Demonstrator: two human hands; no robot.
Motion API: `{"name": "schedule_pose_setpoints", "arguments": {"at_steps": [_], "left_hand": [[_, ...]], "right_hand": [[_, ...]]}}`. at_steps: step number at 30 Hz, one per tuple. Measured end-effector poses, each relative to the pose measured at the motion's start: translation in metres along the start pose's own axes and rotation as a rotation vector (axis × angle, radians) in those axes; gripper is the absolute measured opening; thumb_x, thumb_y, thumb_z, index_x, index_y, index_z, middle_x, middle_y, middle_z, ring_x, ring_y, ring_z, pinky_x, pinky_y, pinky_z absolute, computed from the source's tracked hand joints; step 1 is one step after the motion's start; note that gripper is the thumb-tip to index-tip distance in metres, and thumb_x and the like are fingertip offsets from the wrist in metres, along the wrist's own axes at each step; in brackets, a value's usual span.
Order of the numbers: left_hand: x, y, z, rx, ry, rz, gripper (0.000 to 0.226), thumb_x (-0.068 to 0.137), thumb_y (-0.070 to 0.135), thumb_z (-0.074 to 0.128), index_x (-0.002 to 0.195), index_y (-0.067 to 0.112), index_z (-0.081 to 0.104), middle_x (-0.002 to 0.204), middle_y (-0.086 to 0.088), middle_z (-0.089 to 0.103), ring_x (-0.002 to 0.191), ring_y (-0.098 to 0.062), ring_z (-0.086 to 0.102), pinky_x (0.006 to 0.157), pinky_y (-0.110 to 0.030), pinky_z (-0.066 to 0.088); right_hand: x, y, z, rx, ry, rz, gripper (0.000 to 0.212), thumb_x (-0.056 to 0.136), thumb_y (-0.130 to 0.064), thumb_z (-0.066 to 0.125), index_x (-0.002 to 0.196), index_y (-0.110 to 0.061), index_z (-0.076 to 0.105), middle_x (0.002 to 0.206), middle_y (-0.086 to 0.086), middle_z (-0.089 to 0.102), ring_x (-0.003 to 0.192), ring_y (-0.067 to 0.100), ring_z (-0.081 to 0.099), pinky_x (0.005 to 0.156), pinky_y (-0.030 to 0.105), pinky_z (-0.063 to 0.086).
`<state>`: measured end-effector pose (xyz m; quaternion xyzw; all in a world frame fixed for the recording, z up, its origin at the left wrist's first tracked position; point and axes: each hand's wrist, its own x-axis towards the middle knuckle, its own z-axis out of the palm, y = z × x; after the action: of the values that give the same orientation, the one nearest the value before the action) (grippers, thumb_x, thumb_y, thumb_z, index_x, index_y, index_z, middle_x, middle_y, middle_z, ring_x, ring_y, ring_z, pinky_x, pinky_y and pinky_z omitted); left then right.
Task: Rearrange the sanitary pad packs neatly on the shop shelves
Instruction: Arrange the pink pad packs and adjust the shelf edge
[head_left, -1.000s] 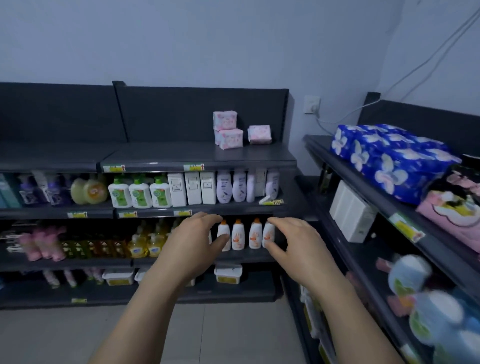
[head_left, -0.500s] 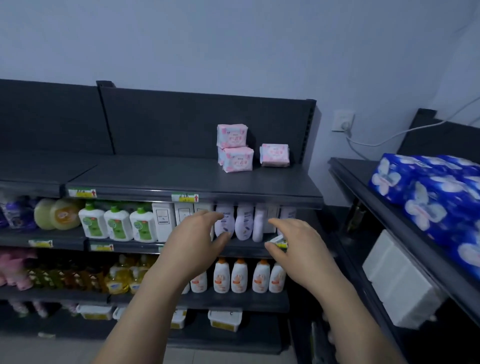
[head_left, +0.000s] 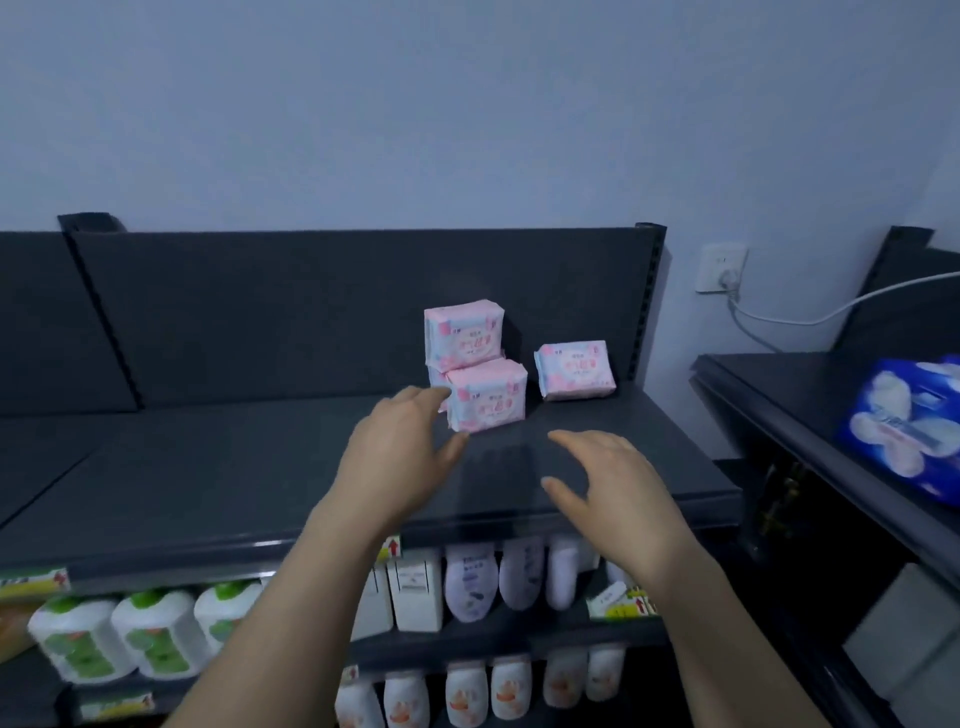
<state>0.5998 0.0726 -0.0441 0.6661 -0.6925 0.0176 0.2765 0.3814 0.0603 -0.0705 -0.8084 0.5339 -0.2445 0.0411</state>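
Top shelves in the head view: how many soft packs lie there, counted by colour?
Pink pad packs: 4, namely the top pack, the front pack, the mostly hidden pack behind it, and the right pack standing apart.
Blue pack: 1
Total: 5

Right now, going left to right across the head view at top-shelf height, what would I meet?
left hand → pile of pink packs → single pink pack → shelf post → wall socket → blue pack on the side shelf. The right hand overlaps the single pack, so I left it out.
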Motion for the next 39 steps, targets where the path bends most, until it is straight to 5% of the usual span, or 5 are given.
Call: {"name": "schedule_pose_setpoints", "arguments": {"at_steps": [17,23,29,36,39], "left_hand": [[0.213,-0.038,0.070,0.213,0.011,-0.068,0.081,0.086,0.058,0.057,0.147,0.014,0.027,0.152,-0.010,0.030,0.139,-0.031,0.027,0.112,-0.044,0.025],[0.248,-0.040,0.095,0.241,-0.066,-0.137,0.086,0.080,0.062,0.062,0.146,0.017,0.029,0.139,-0.009,0.044,0.126,-0.031,0.040,0.098,-0.040,0.037],[0.247,-0.032,0.092,0.057,0.090,-0.115,0.081,0.070,0.059,0.076,0.137,0.024,0.047,0.124,0.000,0.051,0.113,-0.022,0.041,0.081,-0.029,0.035],[0.228,-0.016,0.087,-0.055,0.175,-0.155,0.085,0.062,0.061,0.079,0.135,0.027,0.050,0.120,0.006,0.052,0.112,-0.019,0.042,0.081,-0.028,0.034],[0.222,-0.018,0.092,-0.076,0.180,-0.190,0.084,0.061,0.062,0.079,0.133,0.028,0.051,0.116,0.008,0.051,0.110,-0.017,0.041,0.080,-0.028,0.033]], "right_hand": [[0.152,0.082,0.034,0.005,0.061,0.048,0.047,0.089,-0.029,0.064,0.133,-0.017,0.054,0.126,0.000,0.059,0.121,0.020,0.046,0.101,0.027,0.031],[0.198,0.125,0.036,-0.018,0.031,0.050,0.050,0.092,-0.030,0.060,0.138,-0.017,0.049,0.132,-0.001,0.055,0.127,0.018,0.041,0.105,0.027,0.029],[0.229,0.154,0.045,-0.062,-0.033,0.035,0.055,0.091,-0.031,0.061,0.142,-0.020,0.043,0.142,-0.002,0.046,0.136,0.019,0.031,0.114,0.030,0.022],[0.264,0.173,0.055,-0.150,-0.140,-0.005,0.072,0.088,-0.030,0.064,0.149,-0.023,0.027,0.152,-0.002,0.031,0.144,0.021,0.016,0.119,0.037,0.008],[0.270,0.177,0.062,-0.184,-0.217,0.010,0.080,0.084,-0.030,0.067,0.151,-0.023,0.023,0.149,-0.001,0.033,0.140,0.021,0.023,0.118,0.036,0.011]]}}
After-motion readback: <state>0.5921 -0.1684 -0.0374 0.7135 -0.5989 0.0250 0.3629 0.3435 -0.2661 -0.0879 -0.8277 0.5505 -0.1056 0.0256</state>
